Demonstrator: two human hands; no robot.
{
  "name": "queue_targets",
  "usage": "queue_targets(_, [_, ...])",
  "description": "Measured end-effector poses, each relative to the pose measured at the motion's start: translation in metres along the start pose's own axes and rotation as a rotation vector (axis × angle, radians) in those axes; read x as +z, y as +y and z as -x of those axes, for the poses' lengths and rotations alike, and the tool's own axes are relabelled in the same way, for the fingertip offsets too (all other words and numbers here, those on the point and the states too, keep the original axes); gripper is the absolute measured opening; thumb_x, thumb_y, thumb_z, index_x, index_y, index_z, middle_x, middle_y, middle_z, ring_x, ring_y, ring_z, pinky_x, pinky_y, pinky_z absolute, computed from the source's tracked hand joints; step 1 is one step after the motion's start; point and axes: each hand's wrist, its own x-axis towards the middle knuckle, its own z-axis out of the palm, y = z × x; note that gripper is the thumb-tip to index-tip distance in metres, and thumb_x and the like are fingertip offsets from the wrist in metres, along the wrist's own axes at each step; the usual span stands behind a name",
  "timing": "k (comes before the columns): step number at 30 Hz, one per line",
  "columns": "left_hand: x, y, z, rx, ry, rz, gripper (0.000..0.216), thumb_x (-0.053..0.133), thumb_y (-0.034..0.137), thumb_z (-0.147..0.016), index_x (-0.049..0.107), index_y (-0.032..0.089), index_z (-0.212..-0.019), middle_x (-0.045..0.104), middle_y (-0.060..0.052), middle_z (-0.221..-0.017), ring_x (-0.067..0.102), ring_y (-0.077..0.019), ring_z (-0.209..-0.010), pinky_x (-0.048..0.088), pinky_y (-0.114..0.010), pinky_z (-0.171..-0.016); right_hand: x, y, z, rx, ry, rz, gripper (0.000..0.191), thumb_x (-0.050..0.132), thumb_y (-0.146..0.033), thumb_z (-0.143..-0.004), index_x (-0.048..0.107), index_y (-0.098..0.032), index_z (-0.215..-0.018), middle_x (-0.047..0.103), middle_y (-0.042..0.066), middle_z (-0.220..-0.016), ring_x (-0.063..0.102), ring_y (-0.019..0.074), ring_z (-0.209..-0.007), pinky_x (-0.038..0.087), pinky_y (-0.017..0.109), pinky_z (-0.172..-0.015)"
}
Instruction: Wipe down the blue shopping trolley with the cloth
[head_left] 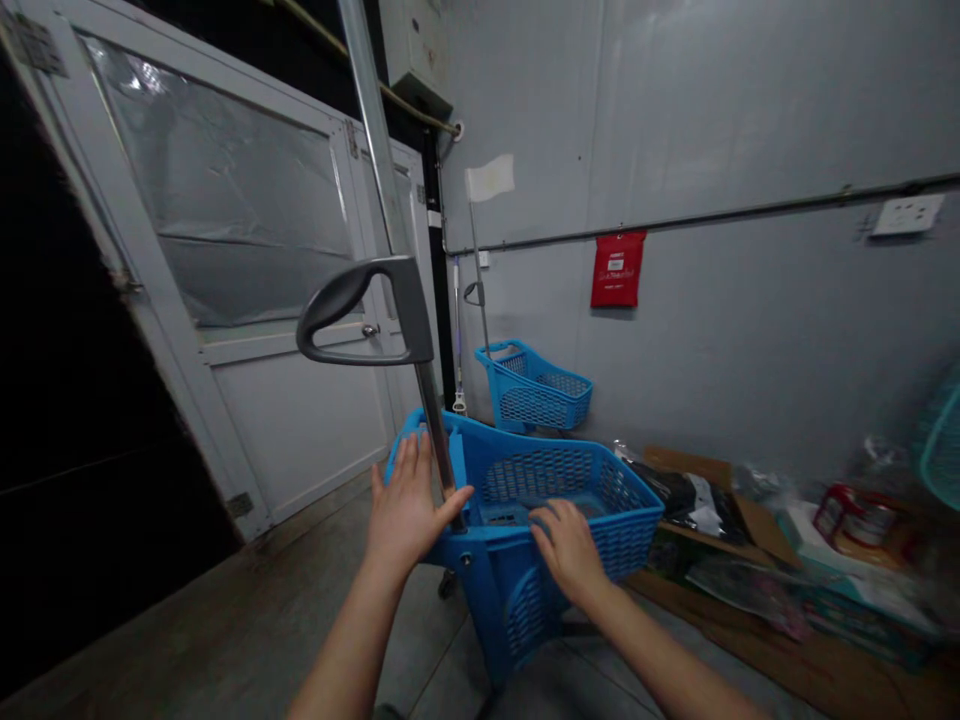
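A blue plastic shopping cart (517,535) with latticed basket sides stands in front of me. From its handle end rises a metal pole (375,130), slightly tilted, carrying a grey loop-shaped handle (416,310). My left hand (409,500) lies on the cart's end beside the pole's base, fingers stretched and thumb out toward the pole. Over the basket's near side rim, my right hand (570,545) bends its fingers inward; the fingertips are partly hidden. A grey piece shows on the basket floor beyond that hand.
A second blue cart (536,385) with a white flag (491,178) stands by the grey wall. White doors (300,390) are at left. At right, cardboard (757,520), plastic-wrapped goods and a red can (862,515) crowd the floor. A red pouch (618,270) hangs on the wall.
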Motion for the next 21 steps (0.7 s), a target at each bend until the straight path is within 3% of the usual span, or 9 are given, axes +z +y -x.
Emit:
queue_targets(4, [0.003, -0.007, -0.004, 0.002, -0.009, -0.041, 0.082, 0.045, 0.062, -0.085, 0.025, 0.012, -0.148, 0.03, -0.019, -0.153, 0.024, -0.0323, -0.143, 0.019, -0.063, -0.112, 0.009, -0.086, -0.017, -0.074, -0.015, -0.132, 0.029, 0.05, -0.035, -0.094, 0.058, -0.025, -0.12, 0.055, 0.01, -0.121, 0.047, 0.0263, -0.113, 0.04, 0.043, -0.098])
queue_targets(6, [0.003, -0.012, -0.006, -0.007, -0.032, -0.051, 0.081, 0.045, 0.06, -0.085, 0.026, 0.011, -0.147, 0.029, -0.02, -0.153, 0.023, -0.0319, -0.143, 0.019, -0.062, -0.111, 0.01, -0.101, -0.023, -0.117, -0.028, -0.149, 0.031, 0.052, -0.036, -0.093, 0.057, -0.025, -0.122, 0.055, 0.009, -0.121, 0.048, 0.0261, -0.112, 0.041, 0.042, -0.097])
queue_targets(8, [0.002, -0.018, -0.008, -0.01, -0.065, -0.048, 0.081, 0.044, 0.059, -0.085, 0.025, 0.011, -0.148, 0.025, -0.019, -0.155, 0.02, -0.0308, -0.144, 0.019, -0.062, -0.112, 0.01, -0.092, -0.022, -0.128, -0.048, -0.119, 0.03, 0.051, -0.035, -0.094, 0.058, -0.025, -0.121, 0.056, 0.009, -0.119, 0.049, 0.0258, -0.11, 0.042, 0.041, -0.095])
queue_targets(11, [0.0, -0.026, -0.011, -0.023, -0.12, -0.03, 0.083, 0.043, 0.06, -0.085, 0.021, 0.01, -0.149, 0.021, -0.019, -0.156, 0.017, -0.0302, -0.145, 0.02, -0.062, -0.112, 0.01, -0.041, -0.009, -0.084, -0.074, -0.01, 0.024, 0.05, -0.033, -0.095, 0.062, -0.024, -0.113, 0.059, 0.009, -0.114, 0.052, 0.0258, -0.107, 0.043, 0.04, -0.093])
queue_targets(17, [-0.001, -0.036, -0.015, -0.027, -0.144, 0.004, 0.083, 0.044, 0.058, -0.085, 0.02, 0.011, -0.149, 0.022, -0.019, -0.156, 0.02, -0.0314, -0.144, 0.019, -0.062, -0.112, -0.023, 0.116, 0.043, 0.038, 0.019, 0.27, 0.024, 0.046, -0.031, -0.094, 0.066, -0.02, -0.104, 0.062, 0.011, -0.108, 0.053, 0.0269, -0.106, 0.041, 0.041, -0.093])
queue_targets(19, [0.0, -0.038, -0.017, -0.02, -0.132, 0.01, 0.083, 0.044, 0.057, -0.085, 0.018, 0.011, -0.149, 0.022, -0.019, -0.156, 0.021, -0.0327, -0.144, 0.02, -0.063, -0.111, -0.037, 0.15, 0.053, 0.092, 0.045, 0.313, 0.027, 0.042, -0.032, -0.095, 0.066, -0.019, -0.1, 0.064, 0.01, -0.104, 0.055, 0.0258, -0.103, 0.042, 0.04, -0.091])
queue_targets(21, [0.002, -0.039, -0.019, -0.011, -0.125, 0.009, 0.082, 0.043, 0.057, -0.086, 0.018, 0.011, -0.149, 0.022, -0.019, -0.156, 0.023, -0.0336, -0.143, 0.021, -0.064, -0.11, -0.044, 0.164, 0.058, 0.129, 0.066, 0.341, 0.03, 0.04, -0.032, -0.096, 0.066, -0.018, -0.097, 0.064, 0.01, -0.1, 0.055, 0.0255, -0.1, 0.042, 0.039, -0.089])
